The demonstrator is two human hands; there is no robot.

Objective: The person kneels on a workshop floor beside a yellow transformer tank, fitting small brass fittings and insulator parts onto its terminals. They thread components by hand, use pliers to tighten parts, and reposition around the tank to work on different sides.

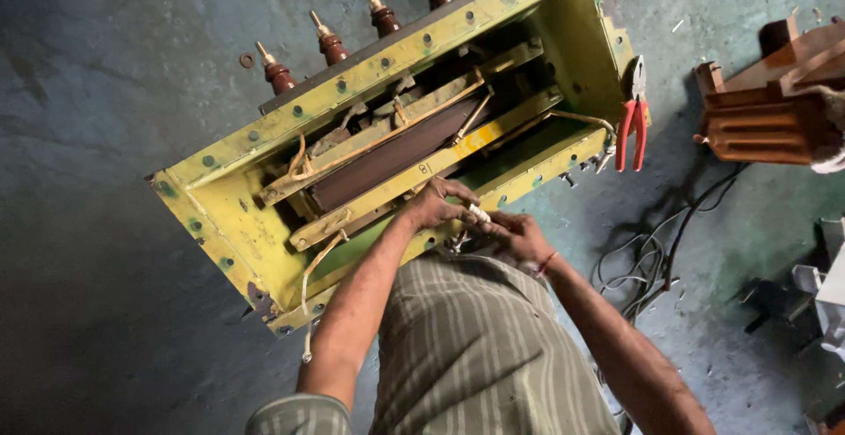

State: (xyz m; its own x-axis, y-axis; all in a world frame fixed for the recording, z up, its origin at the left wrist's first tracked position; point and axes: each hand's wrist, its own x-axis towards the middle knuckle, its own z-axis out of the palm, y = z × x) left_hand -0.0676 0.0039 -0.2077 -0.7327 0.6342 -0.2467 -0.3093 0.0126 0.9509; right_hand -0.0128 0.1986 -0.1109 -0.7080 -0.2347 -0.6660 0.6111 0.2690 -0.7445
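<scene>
My left hand (433,203) comes in from the lower left, forearm bare and slanting up to the near rim of the yellow-green metal tank (231,241). Its fingers are curled and closed around one end of a small pale cylindrical piece (478,213), knuckles turned up over the flange. That piece lies between my two hands just at the tank's near edge, its long axis running from upper left down to lower right. My right hand (519,234) meets it from the lower right, wrist bent, fingertips pinched on the other end. The tank's own long axis tilts from lower left to upper right, brown insulators (331,45) along its far side. Red-handled pliers (631,127) rest on its right end.
</scene>
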